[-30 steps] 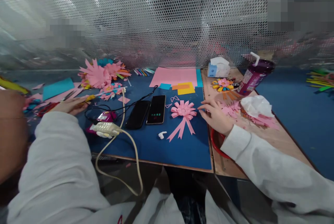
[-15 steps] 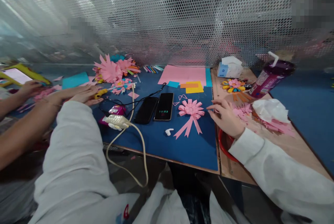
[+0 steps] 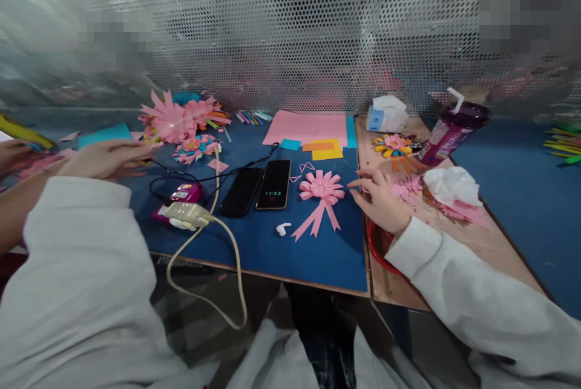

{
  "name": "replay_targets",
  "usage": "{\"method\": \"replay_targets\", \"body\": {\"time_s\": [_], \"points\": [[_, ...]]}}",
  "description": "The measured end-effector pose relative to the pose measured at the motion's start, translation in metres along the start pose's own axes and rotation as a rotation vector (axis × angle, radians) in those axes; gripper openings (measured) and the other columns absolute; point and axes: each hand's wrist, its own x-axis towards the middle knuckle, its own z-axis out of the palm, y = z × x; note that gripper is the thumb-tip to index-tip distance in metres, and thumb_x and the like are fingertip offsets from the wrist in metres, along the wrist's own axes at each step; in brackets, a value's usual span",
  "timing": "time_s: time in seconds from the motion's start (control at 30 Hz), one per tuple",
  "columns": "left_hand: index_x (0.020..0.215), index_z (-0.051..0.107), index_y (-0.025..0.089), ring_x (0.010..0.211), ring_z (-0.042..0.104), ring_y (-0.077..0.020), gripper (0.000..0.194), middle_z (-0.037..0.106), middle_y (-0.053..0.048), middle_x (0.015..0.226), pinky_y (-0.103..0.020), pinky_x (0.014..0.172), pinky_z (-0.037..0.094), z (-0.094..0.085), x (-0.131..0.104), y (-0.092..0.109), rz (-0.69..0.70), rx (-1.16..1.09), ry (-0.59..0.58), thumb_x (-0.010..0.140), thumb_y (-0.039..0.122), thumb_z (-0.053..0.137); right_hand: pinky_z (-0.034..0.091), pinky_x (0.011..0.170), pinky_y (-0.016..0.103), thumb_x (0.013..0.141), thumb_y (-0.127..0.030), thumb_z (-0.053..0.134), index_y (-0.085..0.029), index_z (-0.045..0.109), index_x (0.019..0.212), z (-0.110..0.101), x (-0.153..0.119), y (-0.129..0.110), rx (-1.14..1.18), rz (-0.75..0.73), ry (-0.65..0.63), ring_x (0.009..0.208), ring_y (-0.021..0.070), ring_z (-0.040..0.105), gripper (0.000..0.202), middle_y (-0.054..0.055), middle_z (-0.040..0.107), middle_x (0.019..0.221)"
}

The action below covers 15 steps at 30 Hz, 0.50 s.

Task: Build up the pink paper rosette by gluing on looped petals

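Observation:
My left hand point(image 3: 109, 156) is stretched out over the left part of the blue table, fingers extended and nothing clearly visible in them. It overlaps a neighbouring person's arm, near the pile of pink paper flowers point(image 3: 175, 120). My right hand point(image 3: 379, 198) is open with fingers spread, over the seam between the blue table and the wooden board. Just left of its fingertips lies a pink paper flower point(image 3: 321, 187) with ribbon tails. Two phones, one dark point(image 3: 241, 192) and one showing 10:52 point(image 3: 273, 185), lie between my hands.
A white extension socket point(image 3: 188, 215) with its looping cable is at the left front. A white earbud point(image 3: 283, 229) lies before the phones. Pink sheets point(image 3: 304, 127) are at the back. A purple bottle point(image 3: 454, 132), tissue box point(image 3: 385, 115) and red ring-shaped object point(image 3: 380, 253) are on the right.
My left hand has moved left relative to the socket and flowers. The yellow object formerly by its fingers is out of sight. The whole view has shifted slightly; my right hand stays beside the flower.

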Motion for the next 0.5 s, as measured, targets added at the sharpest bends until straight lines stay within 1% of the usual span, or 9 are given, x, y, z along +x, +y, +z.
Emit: {"method": "replay_targets", "body": {"time_s": [0.03,0.1,0.17,0.23,0.27,0.33,0.4,0.43,0.5], "points": [[0.077,0.06,0.015,0.072,0.062,-0.0136,0.023,0.067,0.0,0.072,-0.031,0.074,0.053,0.001,-0.007,0.011,-0.068,-0.069,-0.004,0.066,0.032,0.069,0.036,0.093,0.052,0.086,-0.028,0.049,-0.022,0.065,0.09,0.001,0.001,0.0,0.004,0.003,0.002,0.107,0.0272,0.053,0.018,0.013,0.054,0.11],[0.085,0.063,0.016,0.08,0.062,-0.0142,0.024,0.067,0.002,0.079,-0.034,0.083,0.05,0.006,-0.022,0.034,-0.031,-0.073,0.013,0.064,0.025,0.069,0.036,0.093,0.052,0.086,-0.028,0.049,-0.022,0.065,0.089,0.001,0.004,-0.001,0.01,0.008,0.005,0.107,0.0274,0.052,0.018,0.012,0.055,0.11],[0.09,0.065,0.016,0.091,0.061,-0.0168,0.029,0.067,0.003,0.089,-0.04,0.093,0.044,0.018,-0.04,0.058,0.143,0.017,0.009,0.066,0.03,0.069,0.036,0.093,0.051,0.085,-0.028,0.05,-0.022,0.066,0.088,0.002,0.012,-0.002,0.02,0.011,-0.007,0.107,0.0275,0.051,0.017,0.012,0.056,0.109],[0.092,0.066,0.012,0.098,0.059,-0.0176,0.032,0.066,0.001,0.099,-0.048,0.097,0.037,0.038,-0.058,0.077,0.345,0.051,-0.053,0.069,0.035,0.067,0.036,0.095,0.049,0.085,-0.028,0.05,-0.022,0.066,0.088,0.004,0.023,-0.004,0.042,0.021,-0.053,0.108,0.0271,0.05,0.017,0.011,0.057,0.108],[0.089,0.065,0.012,0.097,0.059,-0.0173,0.031,0.065,-0.001,0.108,-0.048,0.096,0.04,0.051,-0.067,0.085,0.411,-0.029,-0.111,0.068,0.035,0.068,0.036,0.096,0.049,0.084,-0.028,0.05,-0.022,0.066,0.089,0.006,0.029,-0.005,0.053,0.035,-0.091,0.109,0.0268,0.049,0.017,0.01,0.057,0.107],[0.078,0.062,0.013,0.091,0.062,-0.0165,0.025,0.065,-0.005,0.113,-0.041,0.091,0.046,0.081,-0.081,0.096,0.482,-0.238,-0.367,0.063,0.031,0.072,0.036,0.096,0.049,0.083,-0.029,0.052,-0.022,0.066,0.091,0.011,0.042,-0.005,0.07,0.082,-0.172,0.11,0.0271,0.048,0.018,0.011,0.056,0.106],[0.072,0.061,0.014,0.088,0.064,-0.0172,0.024,0.067,-0.007,0.108,-0.036,0.087,0.05,0.112,-0.091,0.101,0.53,-0.384,-0.535,0.059,0.028,0.075,0.036,0.095,0.051,0.079,-0.034,0.058,-0.023,0.067,0.092,0.018,0.053,-0.006,0.068,0.123,-0.224,0.11,0.0292,0.046,0.019,0.012,0.054,0.106],[0.072,0.06,0.015,0.087,0.064,-0.0172,0.024,0.067,-0.007,0.107,-0.035,0.085,0.051,0.126,-0.093,0.102,0.531,-0.415,-0.6,0.06,0.028,0.076,0.036,0.093,0.051,0.077,-0.037,0.061,-0.023,0.067,0.09,0.021,0.057,-0.006,0.068,0.134,-0.236,0.109,0.0302,0.046,0.02,0.012,0.053,0.106],[0.076,0.061,0.016,0.084,0.064,-0.0162,0.026,0.067,-0.007,0.104,-0.033,0.081,0.052,0.149,-0.096,0.103,0.541,-0.457,-0.649,0.059,0.027,0.077,0.038,0.09,0.051,0.073,-0.044,0.065,-0.023,0.068,0.082,0.029,0.063,-0.007,0.07,0.148,-0.252,0.107,0.0315,0.045,0.023,0.012,0.053,0.105]]}}
